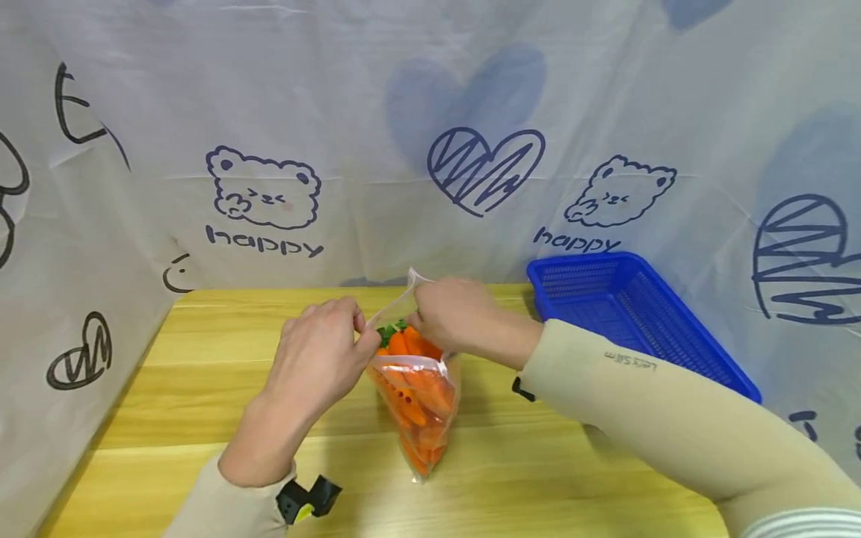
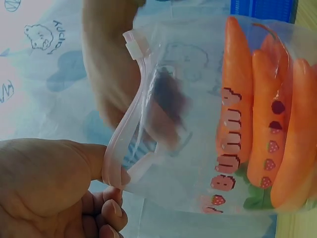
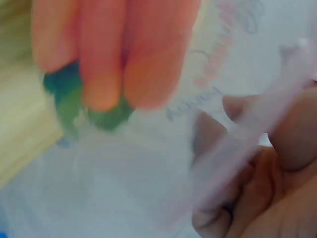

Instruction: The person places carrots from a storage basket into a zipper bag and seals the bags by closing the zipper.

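A clear zip bag (image 1: 452, 407) with a pale pink strip along its mouth stands near the middle of the table. Inside are several orange carrots (image 1: 408, 407), with green leafy tops (image 1: 391, 330) near the mouth. At the bag's left end my left hand (image 1: 316, 347) pinches the strip between thumb and fingers. My right hand (image 1: 454, 310) reaches into the mouth from the right, above the carrots, fingers loosely bent. Its thumb and forefinger stand apart behind the strip (image 3: 237, 139) in the right wrist view. A small slider (image 2: 134, 49) sits at one strip end in the left wrist view.
At the back right stands a blue plastic basket (image 1: 592, 280), partly behind the right sleeve (image 1: 625, 388). A white printed curtain (image 1: 363, 149) closes off the back and sides of the wooden table (image 1: 222, 344).
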`<state>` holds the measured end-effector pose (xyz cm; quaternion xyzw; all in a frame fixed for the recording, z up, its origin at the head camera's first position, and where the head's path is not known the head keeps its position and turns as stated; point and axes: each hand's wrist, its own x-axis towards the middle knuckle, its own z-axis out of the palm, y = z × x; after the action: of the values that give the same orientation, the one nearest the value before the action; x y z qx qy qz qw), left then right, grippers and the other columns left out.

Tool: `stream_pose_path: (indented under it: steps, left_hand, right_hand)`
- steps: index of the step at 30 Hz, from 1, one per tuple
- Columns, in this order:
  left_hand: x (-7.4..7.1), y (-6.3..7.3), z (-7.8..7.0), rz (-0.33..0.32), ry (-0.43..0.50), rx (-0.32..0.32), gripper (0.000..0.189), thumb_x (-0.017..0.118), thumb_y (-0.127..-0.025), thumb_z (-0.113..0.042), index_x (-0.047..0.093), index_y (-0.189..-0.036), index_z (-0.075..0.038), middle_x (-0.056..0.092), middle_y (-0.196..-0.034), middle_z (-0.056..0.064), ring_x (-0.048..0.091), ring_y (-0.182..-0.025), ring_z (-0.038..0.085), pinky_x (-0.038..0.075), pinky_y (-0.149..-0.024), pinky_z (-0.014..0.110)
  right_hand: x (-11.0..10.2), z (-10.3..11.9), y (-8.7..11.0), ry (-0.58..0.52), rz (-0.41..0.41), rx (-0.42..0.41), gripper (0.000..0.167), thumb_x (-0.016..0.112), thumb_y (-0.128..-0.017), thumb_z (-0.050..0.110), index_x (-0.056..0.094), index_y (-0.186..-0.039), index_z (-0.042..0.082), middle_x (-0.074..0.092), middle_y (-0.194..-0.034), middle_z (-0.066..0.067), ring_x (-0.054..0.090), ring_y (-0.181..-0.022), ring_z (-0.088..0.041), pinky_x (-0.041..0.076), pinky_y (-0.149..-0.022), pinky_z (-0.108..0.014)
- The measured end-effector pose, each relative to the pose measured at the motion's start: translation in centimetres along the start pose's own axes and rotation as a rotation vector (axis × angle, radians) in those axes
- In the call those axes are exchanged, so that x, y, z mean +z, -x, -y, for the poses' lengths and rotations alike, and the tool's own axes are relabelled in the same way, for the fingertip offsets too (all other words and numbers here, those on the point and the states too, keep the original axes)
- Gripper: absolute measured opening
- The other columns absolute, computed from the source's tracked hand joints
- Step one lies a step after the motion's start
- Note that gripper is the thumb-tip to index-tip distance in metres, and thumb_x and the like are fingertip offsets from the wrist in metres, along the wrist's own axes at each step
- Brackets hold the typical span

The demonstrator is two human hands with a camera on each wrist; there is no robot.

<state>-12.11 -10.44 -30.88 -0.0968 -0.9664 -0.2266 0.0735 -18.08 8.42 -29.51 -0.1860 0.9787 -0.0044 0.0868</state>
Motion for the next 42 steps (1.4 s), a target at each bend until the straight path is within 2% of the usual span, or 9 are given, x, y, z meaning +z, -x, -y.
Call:
stream_pose_path:
  steps: [5,8,13,18,24,30,33,38,42]
  left_hand:
    - [-0.5,0.4,0.7,0.017,0.006,-0.032,0.012,0.059,-0.093,-0.022,0.062,-0.086,-0.014,0.059,-0.075,0.001,0.055,-0.075,0.025,0.042,-0.078,0.049]
    - [-0.9,0.6,0.9,0.072,0.004,-0.041,0.015,0.058,-0.095,-0.024,0.062,-0.086,-0.014,0.058,-0.073,0.002,0.054,-0.070,0.024,0.043,-0.070,0.044]
    - [-1.3,0.7,0.4,0.166,0.062,-0.052,0.014,0.053,-0.093,-0.022,0.059,-0.083,-0.015,0.054,-0.068,0.002,0.050,-0.061,0.021,0.038,-0.057,0.035]
    - [-1.4,1.0,-0.4,0.112,0.114,-0.077,0.015,0.052,-0.090,-0.021,0.055,-0.077,-0.014,0.051,-0.067,0.003,0.049,-0.059,0.022,0.036,-0.056,0.034]
    - [-0.2,0.9,0.0,0.081,0.114,-0.175,0.019,0.051,-0.093,-0.025,0.055,-0.078,-0.014,0.052,-0.067,0.003,0.050,-0.058,0.023,0.036,-0.053,0.035]
    - [0.2,1.2,-0.2,0.057,0.161,-0.202,0.020,0.050,-0.094,-0.025,0.055,-0.078,-0.014,0.051,-0.066,0.003,0.049,-0.056,0.023,0.034,-0.050,0.034]
    - [0.4,1.2,-0.2,0.062,0.203,-0.178,0.024,0.050,-0.098,-0.027,0.055,-0.078,-0.014,0.050,-0.065,0.003,0.048,-0.055,0.022,0.034,-0.050,0.033]
    - [0.7,0.0,1.0,0.004,0.260,-0.153,0.035,0.043,-0.110,-0.033,0.061,-0.090,-0.011,0.057,-0.079,0.007,0.055,-0.070,0.025,0.042,-0.061,0.038]
    - [1.1,-2.6,3.5,-0.019,0.333,-0.139,0.031,0.048,-0.106,-0.021,0.060,-0.131,-0.006,0.062,-0.118,0.014,0.060,-0.106,0.033,0.050,-0.089,0.048]
  right_hand:
    - [-0.3,-3.6,2.9,0.031,-0.247,0.085,0.038,0.066,-0.099,0.047,0.057,-0.087,0.013,0.057,-0.068,-0.004,0.060,-0.060,-0.026,0.046,-0.049,-0.043]
    - [-0.1,-5.4,3.7,-0.103,-0.205,0.106,0.039,0.069,-0.098,0.044,0.056,-0.105,0.008,0.059,-0.070,-0.005,0.059,-0.060,-0.025,0.046,-0.052,-0.040]
    - [0.3,-6.1,2.9,-0.401,-0.109,0.020,0.034,0.063,-0.098,0.016,0.054,-0.128,0.004,0.066,-0.081,-0.004,0.056,-0.059,-0.017,0.046,-0.056,-0.031]
    - [0.3,-4.3,1.2,-0.576,-0.170,-0.038,0.031,0.061,-0.101,0.013,0.053,-0.131,0.006,0.073,-0.092,-0.005,0.064,-0.067,-0.018,0.049,-0.057,-0.030]
    - [0.6,-3.6,2.1,-0.737,-0.090,-0.079,0.041,0.063,-0.106,0.033,0.056,-0.134,0.004,0.077,-0.102,-0.007,0.068,-0.080,-0.021,0.055,-0.068,-0.032]
    - [1.6,-3.5,8.2,-0.676,-0.080,-0.086,0.050,0.073,-0.096,0.050,0.067,-0.123,0.009,0.076,-0.106,-0.001,0.070,-0.096,-0.016,0.057,-0.084,-0.038]
    - [3.2,-2.4,10.3,-0.571,-0.170,-0.100,0.045,0.081,-0.089,0.048,0.069,-0.115,0.013,0.076,-0.101,0.003,0.070,-0.092,-0.013,0.056,-0.078,-0.034]
    - [5.4,-1.6,10.3,-0.500,-0.453,-0.148,0.013,0.082,-0.091,0.019,0.072,-0.099,0.016,0.077,-0.090,0.003,0.061,-0.069,-0.006,0.045,-0.055,-0.023]
    - [5.7,-2.5,9.5,-0.505,-0.547,-0.217,0.011,0.081,-0.090,0.009,0.073,-0.094,0.015,0.075,-0.084,0.004,0.053,-0.062,-0.002,0.041,-0.051,-0.021]
